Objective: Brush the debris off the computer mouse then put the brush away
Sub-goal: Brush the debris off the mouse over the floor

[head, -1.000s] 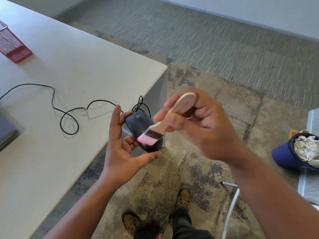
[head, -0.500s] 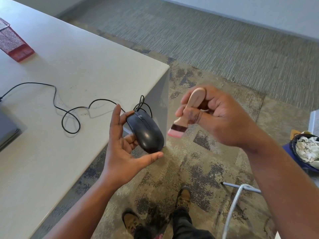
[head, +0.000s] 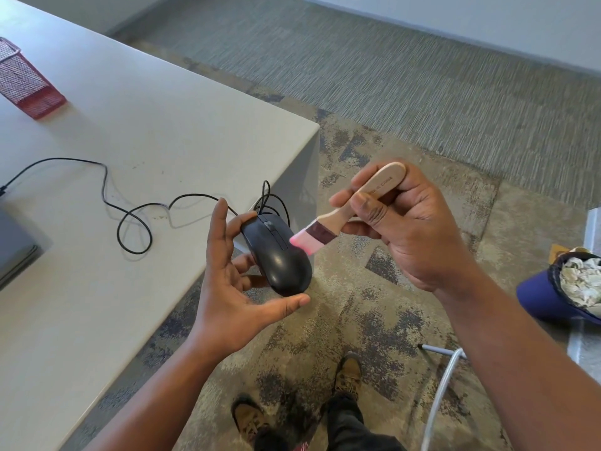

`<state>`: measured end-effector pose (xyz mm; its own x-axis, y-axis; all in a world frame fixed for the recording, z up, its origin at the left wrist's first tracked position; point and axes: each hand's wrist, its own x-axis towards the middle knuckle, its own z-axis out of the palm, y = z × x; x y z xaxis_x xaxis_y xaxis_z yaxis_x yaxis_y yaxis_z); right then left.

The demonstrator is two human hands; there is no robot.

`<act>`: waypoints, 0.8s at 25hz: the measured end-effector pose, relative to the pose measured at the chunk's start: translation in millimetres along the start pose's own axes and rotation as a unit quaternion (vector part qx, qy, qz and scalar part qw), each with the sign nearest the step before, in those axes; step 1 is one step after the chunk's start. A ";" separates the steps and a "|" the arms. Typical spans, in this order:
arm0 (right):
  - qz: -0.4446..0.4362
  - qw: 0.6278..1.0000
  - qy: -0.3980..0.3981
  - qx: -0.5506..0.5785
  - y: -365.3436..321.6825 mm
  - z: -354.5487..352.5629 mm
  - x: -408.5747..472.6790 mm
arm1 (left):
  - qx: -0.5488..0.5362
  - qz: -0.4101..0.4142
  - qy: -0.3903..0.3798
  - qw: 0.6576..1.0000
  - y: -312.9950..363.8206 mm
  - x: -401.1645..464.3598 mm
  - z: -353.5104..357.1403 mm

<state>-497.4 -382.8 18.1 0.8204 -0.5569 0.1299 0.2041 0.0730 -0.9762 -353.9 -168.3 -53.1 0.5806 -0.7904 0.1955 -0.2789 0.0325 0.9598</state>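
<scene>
Your left hand [head: 234, 281] cradles the black mouse [head: 276, 255] just off the table [head: 162, 131] corner, over the carpet: thumb under its rear end, fingers loosely curved behind its far side. The mouse cable [head: 136, 219] loops back onto the tabletop. Your right hand [head: 406, 229] grips the brush [head: 344, 209] by its wooden handle, fingers wrapped round it. The pink bristles touch the mouse's right front edge. Red mesh holder [head: 26, 83] at the table's far left.
</scene>
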 end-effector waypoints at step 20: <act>0.014 0.999 0.012 0.030 8.9 -0.4 -7.9 | 0.063 -0.024 0.005 0.998 1.3 -2.9 0.0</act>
<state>-502.3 -378.0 8.3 0.8134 -0.5732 0.0989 0.2148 0.1380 -0.9669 -355.9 -166.0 -52.5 0.6035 -0.7827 0.1523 -0.3446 -0.0837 0.9350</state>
